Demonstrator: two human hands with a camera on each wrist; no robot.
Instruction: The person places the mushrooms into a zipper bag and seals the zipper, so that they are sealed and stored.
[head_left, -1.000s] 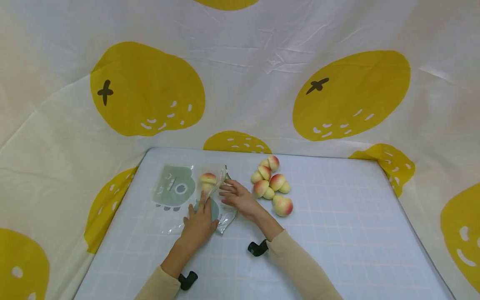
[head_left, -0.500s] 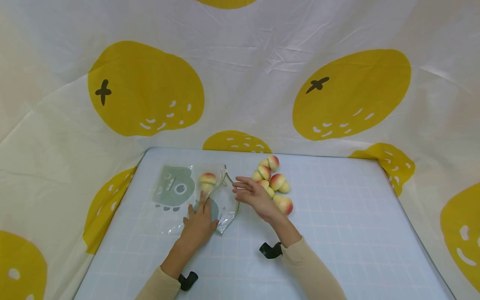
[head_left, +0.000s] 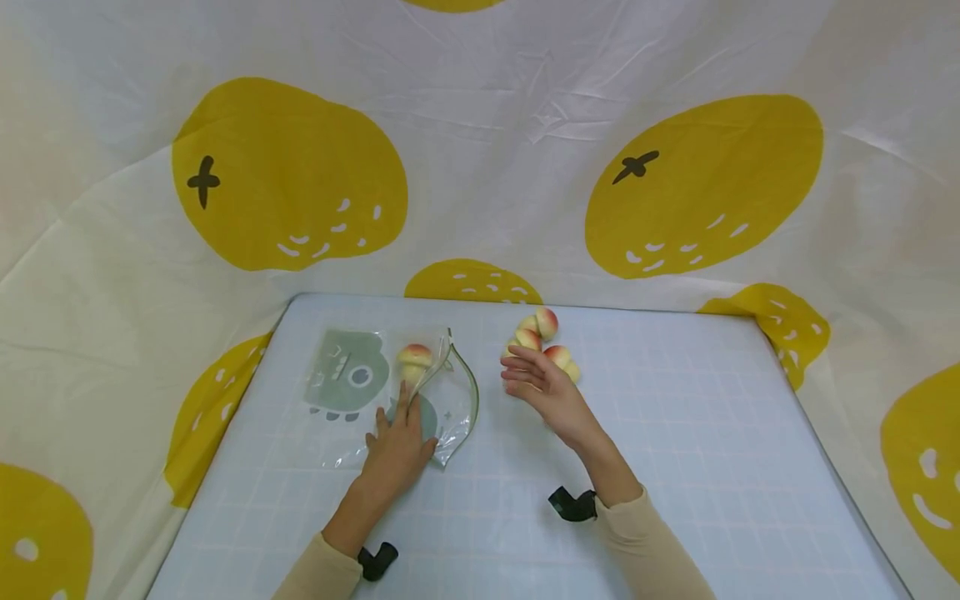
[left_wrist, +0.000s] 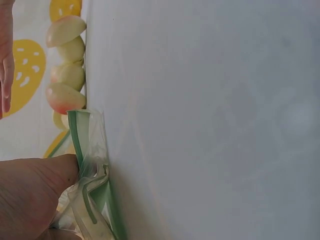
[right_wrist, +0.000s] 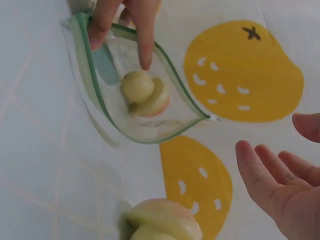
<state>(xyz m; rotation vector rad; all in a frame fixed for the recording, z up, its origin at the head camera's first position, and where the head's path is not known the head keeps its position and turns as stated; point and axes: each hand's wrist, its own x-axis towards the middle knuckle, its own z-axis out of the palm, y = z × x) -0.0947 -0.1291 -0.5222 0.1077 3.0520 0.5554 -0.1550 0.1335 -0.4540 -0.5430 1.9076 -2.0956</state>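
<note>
A clear zip bag [head_left: 347,375] printed with a grey-green cartoon creature lies on the table, its green-edged mouth gaping to the right. One cream mushroom-shaped piece [right_wrist: 137,90] with a reddish cap sits inside. My left hand [head_left: 397,454] rests on the bag at the mouth, fingers straight and spread; the right wrist view shows its fingers at the opening. To the right, my right hand [head_left: 553,396] hovers over a cluster of similar mushroom-shaped pieces [head_left: 547,323], fingers loosely bent and nothing held. It hides part of the cluster in the head view.
The table [head_left: 705,433] wears a pale checked cover. A white curtain [head_left: 495,167] with big yellow fruit prints hangs behind and at both sides. Black wrist devices [head_left: 573,504] are on both forearms.
My right hand has moved away from the bag's mouth, rightward to over the mushroom-shaped pieces. The bag's mouth now bulges wider. My left hand has stayed in place.
</note>
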